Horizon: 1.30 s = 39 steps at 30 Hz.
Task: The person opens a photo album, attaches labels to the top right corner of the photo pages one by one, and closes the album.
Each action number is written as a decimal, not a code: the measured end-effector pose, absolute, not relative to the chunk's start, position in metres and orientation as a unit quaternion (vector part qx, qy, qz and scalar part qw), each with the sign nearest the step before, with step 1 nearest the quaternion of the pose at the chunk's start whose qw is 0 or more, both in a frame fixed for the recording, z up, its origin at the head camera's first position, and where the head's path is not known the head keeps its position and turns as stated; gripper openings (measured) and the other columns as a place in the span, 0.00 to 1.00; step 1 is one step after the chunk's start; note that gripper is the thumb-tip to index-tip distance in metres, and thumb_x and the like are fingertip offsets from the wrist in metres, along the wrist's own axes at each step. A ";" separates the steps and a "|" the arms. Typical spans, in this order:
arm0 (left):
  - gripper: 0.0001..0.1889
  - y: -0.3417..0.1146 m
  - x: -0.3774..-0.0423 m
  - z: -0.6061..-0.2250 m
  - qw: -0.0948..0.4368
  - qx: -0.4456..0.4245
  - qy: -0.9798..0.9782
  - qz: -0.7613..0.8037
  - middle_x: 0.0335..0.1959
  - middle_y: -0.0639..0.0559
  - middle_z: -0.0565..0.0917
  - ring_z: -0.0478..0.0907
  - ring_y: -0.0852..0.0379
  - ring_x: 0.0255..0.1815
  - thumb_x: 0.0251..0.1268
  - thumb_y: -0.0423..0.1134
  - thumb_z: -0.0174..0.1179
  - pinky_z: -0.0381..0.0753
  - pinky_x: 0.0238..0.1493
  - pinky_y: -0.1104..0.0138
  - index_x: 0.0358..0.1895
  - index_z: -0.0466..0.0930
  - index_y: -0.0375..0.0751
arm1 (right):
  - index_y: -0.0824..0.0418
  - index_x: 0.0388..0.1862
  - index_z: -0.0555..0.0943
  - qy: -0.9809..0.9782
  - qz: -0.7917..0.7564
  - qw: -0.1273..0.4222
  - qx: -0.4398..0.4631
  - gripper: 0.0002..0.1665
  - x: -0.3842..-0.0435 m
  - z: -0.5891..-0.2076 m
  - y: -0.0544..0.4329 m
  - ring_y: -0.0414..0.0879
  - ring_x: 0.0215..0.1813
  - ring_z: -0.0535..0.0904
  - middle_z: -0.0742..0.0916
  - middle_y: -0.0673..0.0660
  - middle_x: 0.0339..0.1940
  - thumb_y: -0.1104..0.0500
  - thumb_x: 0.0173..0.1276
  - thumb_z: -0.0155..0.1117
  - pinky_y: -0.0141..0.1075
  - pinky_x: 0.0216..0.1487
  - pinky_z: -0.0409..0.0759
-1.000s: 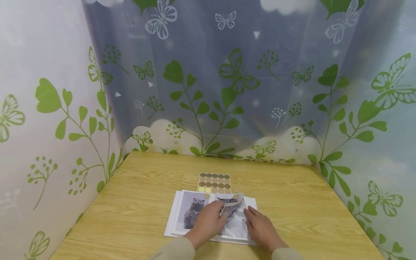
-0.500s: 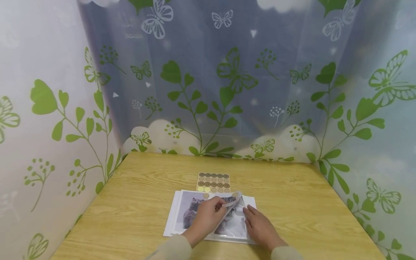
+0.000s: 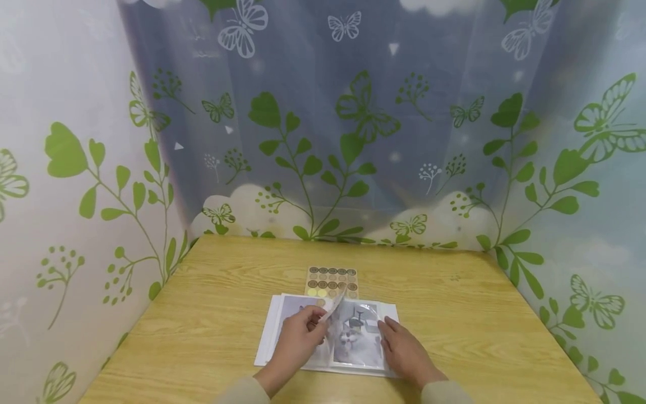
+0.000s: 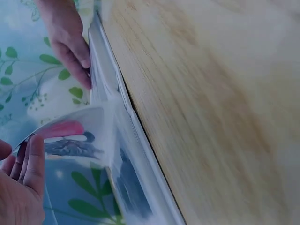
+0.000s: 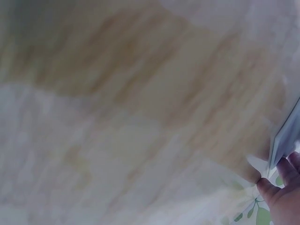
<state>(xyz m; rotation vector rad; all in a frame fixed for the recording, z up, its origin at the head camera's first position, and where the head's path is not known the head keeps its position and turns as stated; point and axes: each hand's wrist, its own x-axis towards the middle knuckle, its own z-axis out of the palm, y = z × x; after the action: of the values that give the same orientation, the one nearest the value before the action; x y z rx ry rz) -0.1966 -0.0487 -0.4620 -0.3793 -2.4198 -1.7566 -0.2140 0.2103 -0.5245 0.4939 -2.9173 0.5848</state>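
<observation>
Photo album (image 3: 354,350), spread at the lower centre of the frame. Its raised leaf (image 3: 334,306): likely light, limp, slick; best taken by the free edge. My left hand (image 3: 294,339): thumb and fingers pinching that leaf. My right hand (image 3: 406,349): fingers nearly straight against the album's right edge, gripping nothing. Above, sticker sheet (image 3: 332,278); beneath, wood-grain table (image 3: 454,314).

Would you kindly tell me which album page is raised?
The page held in the left hand; the left-side page and the right-side page lie down.
</observation>
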 end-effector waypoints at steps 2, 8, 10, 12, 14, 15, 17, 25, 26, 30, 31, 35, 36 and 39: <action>0.11 -0.058 -0.195 -0.463 0.056 -0.116 -0.794 -0.594 0.31 0.49 0.82 0.80 0.59 0.26 0.62 0.30 0.60 0.85 0.27 0.67 0.46 0.81 0.31 | 0.70 0.65 0.74 -0.966 0.193 0.062 0.163 0.25 -0.214 -0.525 0.210 0.66 0.67 0.70 0.74 0.71 0.67 0.63 0.71 0.59 0.57 0.68 0.67; 0.14 -0.084 -0.189 -0.468 0.038 -0.088 -0.759 -0.645 0.32 0.44 0.83 0.83 0.53 0.30 0.59 0.26 0.61 0.86 0.31 0.66 0.50 0.79 0.25 | 0.71 0.65 0.74 -0.966 0.197 0.057 0.159 0.25 -0.212 -0.522 0.209 0.67 0.67 0.70 0.74 0.71 0.67 0.63 0.71 0.58 0.57 0.68 0.67; 0.16 -0.091 -0.188 -0.471 0.029 -0.076 -0.751 -0.655 0.31 0.44 0.83 0.83 0.52 0.30 0.58 0.24 0.60 0.86 0.31 0.67 0.51 0.77 0.23 | 0.71 0.66 0.73 -0.967 0.196 0.050 0.156 0.25 -0.211 -0.520 0.209 0.66 0.68 0.70 0.74 0.71 0.68 0.63 0.72 0.57 0.57 0.69 0.66; 0.18 -0.098 -0.187 -0.475 0.019 -0.063 -0.750 -0.658 0.31 0.44 0.82 0.83 0.52 0.28 0.57 0.23 0.60 0.86 0.31 0.66 0.52 0.76 0.21 | 0.70 0.66 0.73 -0.968 0.195 0.045 0.154 0.25 -0.212 -0.519 0.209 0.66 0.68 0.69 0.73 0.71 0.68 0.63 0.72 0.57 0.57 0.69 0.66; 0.19 -0.104 -0.186 -0.479 0.009 -0.051 -0.752 -0.657 0.30 0.44 0.82 0.82 0.53 0.27 0.58 0.23 0.60 0.87 0.32 0.66 0.54 0.74 0.20 | 0.70 0.66 0.73 -0.968 0.194 0.041 0.153 0.25 -0.212 -0.519 0.209 0.66 0.68 0.69 0.73 0.70 0.68 0.62 0.73 0.57 0.57 0.69 0.66; 0.19 -0.107 -0.186 -0.481 0.005 -0.045 -0.752 -0.657 0.30 0.44 0.82 0.82 0.54 0.26 0.58 0.23 0.60 0.87 0.32 0.65 0.54 0.73 0.19 | 0.70 0.66 0.73 -0.968 0.194 0.041 0.153 0.25 -0.212 -0.519 0.209 0.66 0.69 0.69 0.73 0.70 0.68 0.62 0.73 0.57 0.57 0.69 0.66; 0.20 -0.112 -0.186 -0.485 -0.001 -0.034 -0.752 -0.658 0.29 0.44 0.82 0.82 0.55 0.26 0.58 0.23 0.60 0.87 0.32 0.65 0.54 0.72 0.18 | 0.70 0.66 0.73 -0.968 0.193 0.042 0.153 0.25 -0.213 -0.520 0.209 0.66 0.69 0.69 0.73 0.70 0.68 0.62 0.73 0.57 0.57 0.69 0.66; 0.20 -0.124 -0.181 -0.497 -0.016 0.008 -0.748 -0.663 0.26 0.46 0.79 0.81 0.56 0.24 0.56 0.20 0.59 0.87 0.30 0.63 0.53 0.70 0.16 | 0.69 0.67 0.73 -0.970 0.188 0.039 0.148 0.25 -0.214 -0.522 0.209 0.66 0.68 0.69 0.73 0.70 0.68 0.62 0.72 0.57 0.57 0.69 0.66; 0.20 -0.125 -0.181 -0.498 -0.017 0.010 -0.749 -0.662 0.25 0.47 0.79 0.81 0.56 0.24 0.56 0.20 0.59 0.87 0.30 0.63 0.53 0.70 0.16 | 0.69 0.67 0.73 -0.970 0.188 0.041 0.148 0.25 -0.214 -0.522 0.209 0.66 0.68 0.69 0.74 0.70 0.68 0.62 0.72 0.57 0.57 0.69 0.66; 0.19 -0.127 -0.179 -0.503 -0.019 0.015 -0.755 -0.655 0.24 0.48 0.80 0.81 0.56 0.24 0.57 0.21 0.59 0.87 0.30 0.62 0.52 0.71 0.15 | 0.69 0.66 0.73 -0.969 0.190 0.044 0.149 0.25 -0.213 -0.521 0.209 0.66 0.68 0.70 0.74 0.70 0.68 0.62 0.72 0.57 0.57 0.68 0.67; 0.18 -0.128 -0.178 -0.504 -0.019 0.015 -0.755 -0.655 0.24 0.48 0.81 0.82 0.55 0.23 0.57 0.21 0.59 0.87 0.29 0.62 0.52 0.71 0.15 | 0.69 0.66 0.73 -0.969 0.190 0.045 0.150 0.25 -0.213 -0.521 0.209 0.66 0.68 0.70 0.74 0.70 0.68 0.63 0.72 0.57 0.57 0.68 0.67; 0.17 -0.129 -0.176 -0.509 -0.020 0.030 -0.752 -0.659 0.23 0.46 0.81 0.82 0.56 0.23 0.57 0.21 0.59 0.86 0.28 0.63 0.50 0.71 0.15 | 0.70 0.66 0.73 -0.969 0.187 0.045 0.153 0.25 -0.213 -0.521 0.209 0.66 0.68 0.70 0.74 0.70 0.68 0.62 0.72 0.57 0.57 0.68 0.67; 0.17 -0.129 -0.176 -0.509 -0.020 0.034 -0.751 -0.660 0.23 0.46 0.81 0.82 0.56 0.23 0.57 0.21 0.59 0.86 0.28 0.63 0.50 0.71 0.15 | 0.70 0.66 0.73 -0.969 0.187 0.043 0.153 0.25 -0.214 -0.522 0.209 0.66 0.68 0.70 0.74 0.70 0.68 0.62 0.72 0.57 0.57 0.68 0.67; 0.17 -0.130 -0.175 -0.511 -0.019 0.045 -0.749 -0.661 0.23 0.45 0.81 0.81 0.56 0.23 0.56 0.20 0.58 0.86 0.27 0.64 0.50 0.71 0.15 | 0.70 0.67 0.73 -0.970 0.186 0.040 0.152 0.25 -0.214 -0.522 0.209 0.67 0.68 0.70 0.73 0.70 0.68 0.62 0.73 0.57 0.57 0.68 0.67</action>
<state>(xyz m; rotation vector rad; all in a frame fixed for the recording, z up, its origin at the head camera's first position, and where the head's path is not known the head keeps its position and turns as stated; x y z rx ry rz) -0.1747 -0.1295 -0.5108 0.1441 -2.3823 -2.1022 -0.2139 0.2087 -0.5217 0.4667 -2.9707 0.5695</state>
